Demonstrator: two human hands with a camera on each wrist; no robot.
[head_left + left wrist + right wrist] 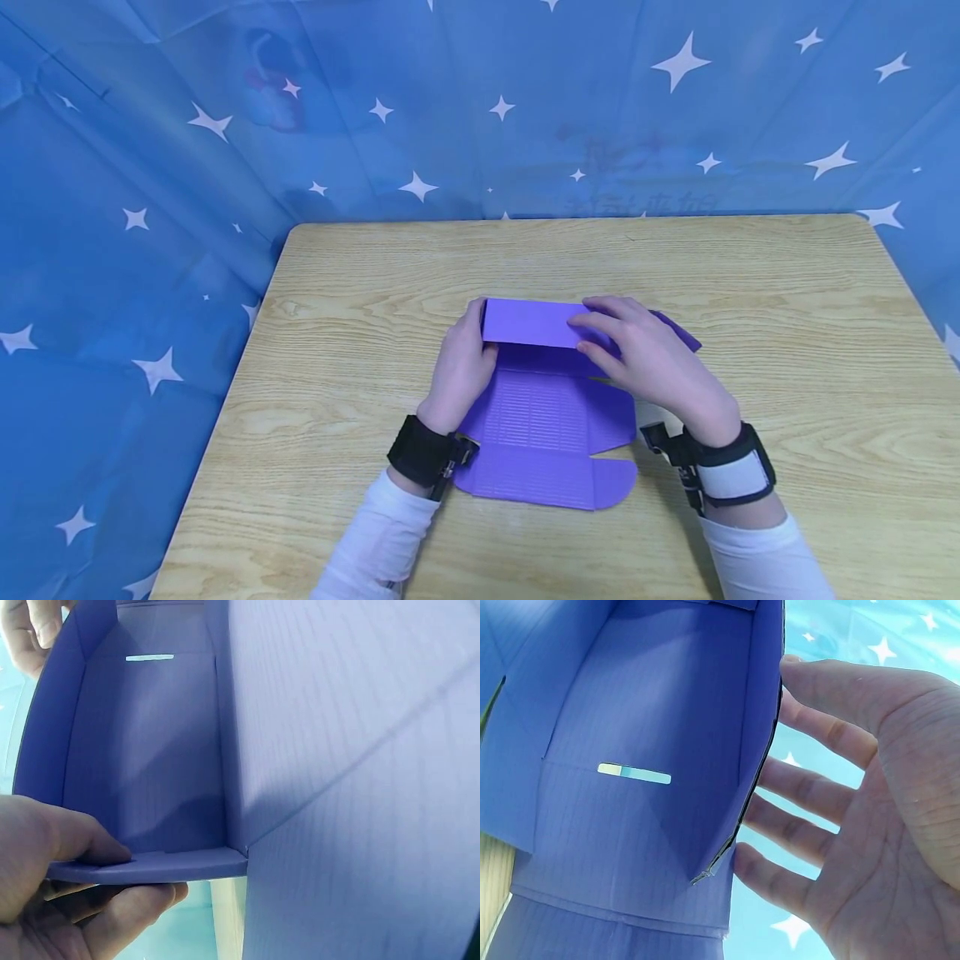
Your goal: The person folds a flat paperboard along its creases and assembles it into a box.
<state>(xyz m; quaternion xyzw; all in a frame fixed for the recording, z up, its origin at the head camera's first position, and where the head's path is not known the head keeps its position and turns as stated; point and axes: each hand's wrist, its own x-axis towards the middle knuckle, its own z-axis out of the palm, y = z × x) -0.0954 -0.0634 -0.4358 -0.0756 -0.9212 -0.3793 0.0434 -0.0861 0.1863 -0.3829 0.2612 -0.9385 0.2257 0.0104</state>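
Observation:
A purple cardboard box (536, 408), partly folded, lies on the table with its far wall and top strip standing up. My left hand (461, 358) grips the left end flap (161, 864), thumb on the inner face and fingers on the outer, as the left wrist view shows. At the right end of the raised strip (528, 322), my right hand (652, 350) touches the cardboard with nearly straight, spread fingers. In the right wrist view, those fingertips rest along the outer face and the thumb meets the edge. A slotted end panel (634, 825) there hangs unfolded.
The wood-grain table (337, 333) stretches around the box on all sides. Behind it and to the left hangs a blue cloth (465, 50) with white stars. The box's near panel with rounded corner tabs (615, 483) lies flat toward me.

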